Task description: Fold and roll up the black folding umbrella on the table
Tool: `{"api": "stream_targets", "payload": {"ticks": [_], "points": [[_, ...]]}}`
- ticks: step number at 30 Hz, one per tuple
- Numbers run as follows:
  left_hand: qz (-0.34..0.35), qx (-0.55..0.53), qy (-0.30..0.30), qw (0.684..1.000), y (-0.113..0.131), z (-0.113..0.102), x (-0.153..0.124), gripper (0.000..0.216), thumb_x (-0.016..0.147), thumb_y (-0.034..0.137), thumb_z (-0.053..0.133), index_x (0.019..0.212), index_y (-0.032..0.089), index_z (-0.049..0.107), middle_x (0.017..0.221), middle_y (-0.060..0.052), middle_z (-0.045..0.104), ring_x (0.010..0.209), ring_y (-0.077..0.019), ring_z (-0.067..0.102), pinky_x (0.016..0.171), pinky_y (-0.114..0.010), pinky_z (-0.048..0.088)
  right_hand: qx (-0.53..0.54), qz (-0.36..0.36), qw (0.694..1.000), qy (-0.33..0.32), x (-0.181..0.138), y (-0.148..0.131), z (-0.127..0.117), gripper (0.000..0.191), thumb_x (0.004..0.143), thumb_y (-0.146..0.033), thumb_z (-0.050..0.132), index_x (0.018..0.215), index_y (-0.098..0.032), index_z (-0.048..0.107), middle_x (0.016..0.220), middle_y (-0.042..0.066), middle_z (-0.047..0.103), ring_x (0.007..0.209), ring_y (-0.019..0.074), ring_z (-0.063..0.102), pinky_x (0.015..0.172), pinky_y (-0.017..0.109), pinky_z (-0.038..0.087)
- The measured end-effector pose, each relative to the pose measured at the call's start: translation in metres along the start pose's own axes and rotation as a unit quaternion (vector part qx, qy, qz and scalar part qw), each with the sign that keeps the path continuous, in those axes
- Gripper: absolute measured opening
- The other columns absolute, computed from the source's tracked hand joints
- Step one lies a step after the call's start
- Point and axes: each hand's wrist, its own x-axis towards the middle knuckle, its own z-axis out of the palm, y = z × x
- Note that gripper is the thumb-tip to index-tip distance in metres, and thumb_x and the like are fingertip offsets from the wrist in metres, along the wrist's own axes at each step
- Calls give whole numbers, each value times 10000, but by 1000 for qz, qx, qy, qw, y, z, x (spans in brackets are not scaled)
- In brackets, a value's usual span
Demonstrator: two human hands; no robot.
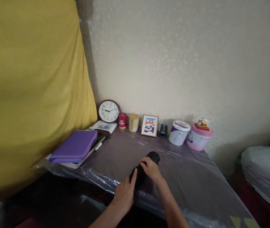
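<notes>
A long, dark black bundle [154,155], fabric-like and perhaps a folded umbrella, lies slantwise near the front edge of the table; its details are too dark to make out. My right hand [150,168] is over its middle, thumb and fingers pinched together on the black material. At the nearer end, my left hand [125,193] grips it from the left, the index finger stretched along its side and the other fingers curled. Part of the bundle is hidden behind both hands.
Plastic film covers the table [184,171]. Left are a purple zip folder [74,145] and notebooks. Along the wall stand a clock [109,111], red can [122,121], yellow-lidded jar [133,123], panda picture [149,126], black hole punch-like object [163,130], white tub [179,133] and pink tub [199,136].
</notes>
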Motion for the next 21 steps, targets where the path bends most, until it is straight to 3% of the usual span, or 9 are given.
{"api": "stream_targets", "payload": {"ticks": [9, 17, 21], "points": [[7, -13, 0, 1000, -3, 4, 2, 770, 756, 54, 393, 1389, 269, 11, 1039, -95, 536, 870, -210, 587, 713, -297, 440, 108, 16, 994, 22, -1, 1, 3, 200, 797, -245, 440, 794, -212, 637, 840, 22, 639, 813, 150, 583, 770, 272, 421], [0, -18, -7, 1000, -4, 5, 3, 778, 756, 48, 385, 1384, 283, -8, 1045, -86, 531, 855, -187, 593, 702, -265, 434, 296, 65, 952, 40, -19, 4, -6, 309, 816, -435, 437, 821, -186, 620, 820, 31, 622, 772, 156, 560, 727, 284, 450], [-4, -13, -10, 1000, -2, 5, 2, 796, 740, 30, 380, 1383, 293, -8, 1049, -86, 525, 850, -189, 592, 699, -270, 439, 247, 49, 967, 50, -17, 6, -4, 285, 776, -371, 505, 993, -202, 580, 904, 32, 607, 728, 138, 545, 718, 286, 451]]}}
